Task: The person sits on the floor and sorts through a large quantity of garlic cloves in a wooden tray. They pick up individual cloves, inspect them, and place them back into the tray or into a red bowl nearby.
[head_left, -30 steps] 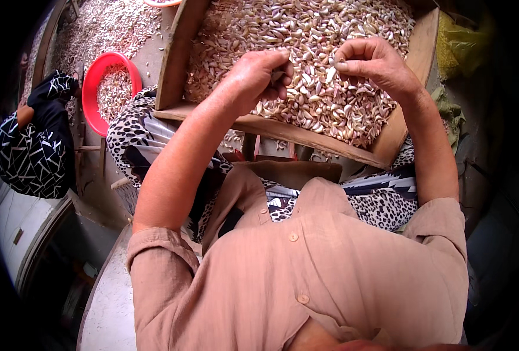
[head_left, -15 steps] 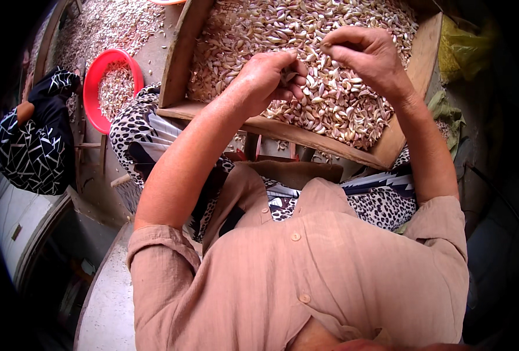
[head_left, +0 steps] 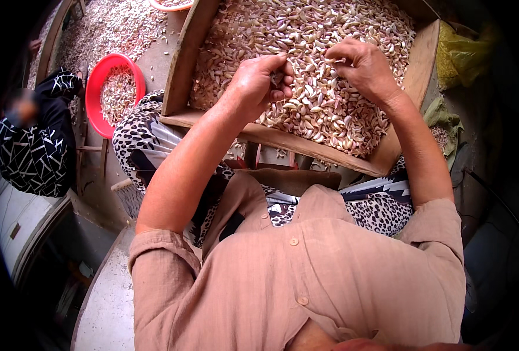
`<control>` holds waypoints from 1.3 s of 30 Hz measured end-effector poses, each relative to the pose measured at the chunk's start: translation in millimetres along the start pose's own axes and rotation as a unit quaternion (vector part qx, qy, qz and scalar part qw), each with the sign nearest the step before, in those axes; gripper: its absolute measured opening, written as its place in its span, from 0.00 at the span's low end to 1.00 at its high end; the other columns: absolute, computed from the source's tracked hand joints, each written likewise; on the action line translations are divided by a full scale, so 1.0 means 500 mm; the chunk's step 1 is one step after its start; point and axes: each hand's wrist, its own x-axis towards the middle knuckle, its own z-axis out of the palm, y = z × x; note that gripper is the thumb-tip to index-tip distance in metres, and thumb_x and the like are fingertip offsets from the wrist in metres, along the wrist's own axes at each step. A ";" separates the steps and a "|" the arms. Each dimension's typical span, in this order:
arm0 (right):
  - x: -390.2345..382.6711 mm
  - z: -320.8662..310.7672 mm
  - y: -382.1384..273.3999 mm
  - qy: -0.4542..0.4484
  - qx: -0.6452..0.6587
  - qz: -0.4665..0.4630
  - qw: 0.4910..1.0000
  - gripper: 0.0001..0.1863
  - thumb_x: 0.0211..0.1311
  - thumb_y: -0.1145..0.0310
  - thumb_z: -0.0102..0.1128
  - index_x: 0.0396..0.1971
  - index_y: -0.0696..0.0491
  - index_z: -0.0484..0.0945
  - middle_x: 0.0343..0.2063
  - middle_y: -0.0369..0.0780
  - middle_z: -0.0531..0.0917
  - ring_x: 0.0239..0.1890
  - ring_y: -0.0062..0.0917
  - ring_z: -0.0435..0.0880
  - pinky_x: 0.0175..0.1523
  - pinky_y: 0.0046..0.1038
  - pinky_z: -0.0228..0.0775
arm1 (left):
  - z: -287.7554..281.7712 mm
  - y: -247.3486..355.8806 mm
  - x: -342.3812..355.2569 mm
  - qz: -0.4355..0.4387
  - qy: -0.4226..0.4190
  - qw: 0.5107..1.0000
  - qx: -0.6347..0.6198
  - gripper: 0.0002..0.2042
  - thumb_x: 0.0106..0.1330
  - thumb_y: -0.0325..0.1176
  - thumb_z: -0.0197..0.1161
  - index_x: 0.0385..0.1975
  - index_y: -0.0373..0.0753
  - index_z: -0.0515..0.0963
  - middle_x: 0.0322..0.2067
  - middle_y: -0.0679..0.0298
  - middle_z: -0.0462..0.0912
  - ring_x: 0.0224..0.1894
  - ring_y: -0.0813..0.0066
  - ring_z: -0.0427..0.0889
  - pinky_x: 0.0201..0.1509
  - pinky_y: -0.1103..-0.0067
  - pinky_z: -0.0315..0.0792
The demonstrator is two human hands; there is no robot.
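A wooden tray in front of me holds a thick layer of garlic cloves, pale with pinkish-purple skins. Over its middle my left hand is closed, with the thumb and forefinger pressed together and the other fingers curled in. Whatever lies inside those fingers is hidden in shadow. To its right, my right hand hovers above the cloves in a pinch, its fingertips pointing left. Anything between these tips is too small to make out. A short gap with cloves below separates the two hands.
At the left stands a red basin with cloves inside. A person in black patterned clothes sits beyond it. More cloves cover a surface at the far left. A yellow bag lies right of the tray.
My hands have drawn a little apart, the left one going left and the right one slightly nearer to me. The view has shifted slightly. The other person's head has moved.
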 end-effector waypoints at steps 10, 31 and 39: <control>0.002 0.048 -0.014 -0.027 -0.101 -0.072 0.992 0.06 0.55 0.71 0.68 0.33 0.51 0.84 0.33 0.37 0.84 0.38 0.31 0.85 0.42 0.33 0.79 | 0.002 0.001 -0.003 -0.005 0.016 0.999 0.036 0.15 0.78 0.39 0.52 0.32 0.37 0.77 0.25 0.66 0.79 0.23 0.78 0.80 0.24 0.84 0.73; -0.014 0.005 -0.098 0.048 0.119 -0.087 0.988 0.04 0.54 0.74 0.69 0.29 0.54 0.83 0.27 0.39 0.86 0.30 0.29 0.88 0.35 0.28 0.81 | 0.025 -0.018 -0.011 0.014 -0.053 0.991 0.124 0.10 0.76 0.38 0.55 0.37 0.39 0.78 0.27 0.69 0.78 0.22 0.81 0.78 0.23 0.85 0.68; -0.023 0.014 -0.140 0.048 0.169 -0.108 0.978 0.09 0.57 0.74 0.69 0.38 0.55 0.83 0.32 0.41 0.85 0.35 0.33 0.86 0.40 0.32 0.79 | 0.021 -0.012 -0.013 -0.051 -0.031 0.998 -0.014 0.18 0.80 0.43 0.46 0.35 0.37 0.76 0.26 0.64 0.79 0.23 0.74 0.80 0.23 0.81 0.69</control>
